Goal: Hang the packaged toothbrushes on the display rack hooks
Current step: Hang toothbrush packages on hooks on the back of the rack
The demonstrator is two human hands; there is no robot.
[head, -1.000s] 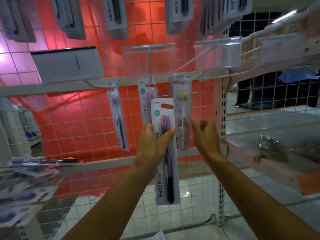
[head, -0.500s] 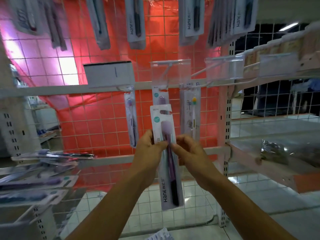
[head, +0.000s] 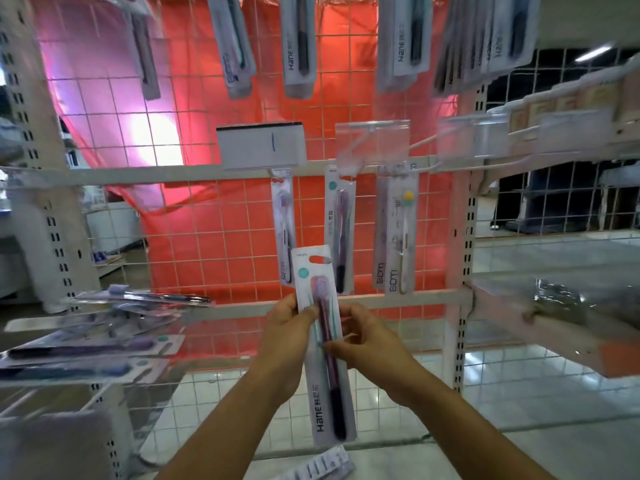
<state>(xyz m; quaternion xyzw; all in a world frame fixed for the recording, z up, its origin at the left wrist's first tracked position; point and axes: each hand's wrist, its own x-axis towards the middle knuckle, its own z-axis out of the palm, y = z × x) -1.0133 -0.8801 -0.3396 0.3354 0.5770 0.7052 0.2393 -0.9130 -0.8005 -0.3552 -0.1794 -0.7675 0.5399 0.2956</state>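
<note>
Basically mid-hang here, nothing on the hook yet. Holding one packaged toothbrush (head: 323,344) upright at lower centre of the frame, hang hole at the top, brand print reading down the bottom half. Left hand (head: 287,332) wrapped round the left edge of the card, thumb across the front; right hand (head: 367,344) pinching the right edge with fingertips, so both hands close together and clamped on the same pack. Probably gripped that way to keep the flimsy card from flopping and to steer the slot onto a peg.

Above it, mid frame, three packs already hanging off the crossbar (head: 156,174): a hung purple pack (head: 341,233) straight above, a thin pack (head: 284,230) to its left, a yellow-headed pack (head: 398,233) to its right. Clear price tag holder (head: 372,142) sitting in front of the centre hook, so getting the slot on likely means coming in under it. Guessing the centre hook is the target since the design matches.

More packs in a loose pile (head: 86,341) on the shelf at lower left, apparently stock waiting. Another row of upper packs (head: 299,46) dangling along the top of the frame on the wire grid (head: 214,237).
</note>
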